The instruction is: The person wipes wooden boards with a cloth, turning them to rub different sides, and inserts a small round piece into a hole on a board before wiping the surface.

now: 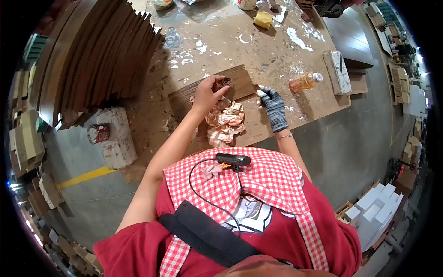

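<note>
My bare left hand (210, 93) is over a dark brown wooden board (242, 82), its fingers closed around a small round brown lid or cap (225, 81). On the board's right end rests my right hand (273, 107), in a grey glove, with its thumb and finger pinched at the board's edge. Crumpled, stained paper (226, 121) lies just below the board, beside my left wrist. To the right of my gloved hand is a bottle of amber liquid (303, 82) with a white cap, lying tilted in view.
Stacked dark boards (99, 51) stand at the left. A red-labelled can (98, 133) sits on a white-smeared block at the lower left. A yellow sponge (263, 20) lies at the back. Another pale block (337, 73) is at the table's right edge.
</note>
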A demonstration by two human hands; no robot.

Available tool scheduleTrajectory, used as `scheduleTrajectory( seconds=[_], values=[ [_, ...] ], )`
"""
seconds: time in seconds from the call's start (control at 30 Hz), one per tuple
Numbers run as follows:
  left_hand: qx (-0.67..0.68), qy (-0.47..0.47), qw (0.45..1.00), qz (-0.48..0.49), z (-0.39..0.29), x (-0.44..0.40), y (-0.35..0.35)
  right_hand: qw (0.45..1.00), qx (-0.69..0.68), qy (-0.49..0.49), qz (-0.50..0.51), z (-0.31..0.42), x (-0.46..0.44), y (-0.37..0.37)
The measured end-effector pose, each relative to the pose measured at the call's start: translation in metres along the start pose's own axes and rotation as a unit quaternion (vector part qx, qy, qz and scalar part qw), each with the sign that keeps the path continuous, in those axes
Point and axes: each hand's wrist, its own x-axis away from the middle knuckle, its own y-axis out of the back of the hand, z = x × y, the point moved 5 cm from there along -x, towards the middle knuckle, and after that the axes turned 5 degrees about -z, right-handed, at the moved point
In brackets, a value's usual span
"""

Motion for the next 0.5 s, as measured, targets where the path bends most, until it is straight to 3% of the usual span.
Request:
scheduleTrajectory(
  seconds=[0.03,0.17,0.47,0.5],
  values=[
    [0.017,0.010,1.000,0.007,0.001,-0.002,-0.004,1.000,0.011,-0.001,-0.004,0.003,-0.003,-0.002],
    [-0.013,-0.001,1.000,0.006,0.003,0.001,-0.010,0.977,0.103,0.184,0.026,0.015,-0.016,-0.018],
    [-0.015,-0.053,0.998,-0.015,0.009,0.001,-0.012,0.924,0.263,0.274,0.044,0.046,-0.011,-0.060],
    [-0.019,-0.054,0.998,-0.012,0.010,0.001,-0.013,0.878,0.334,0.344,0.024,0.052,-0.009,-0.062]
  ],
)
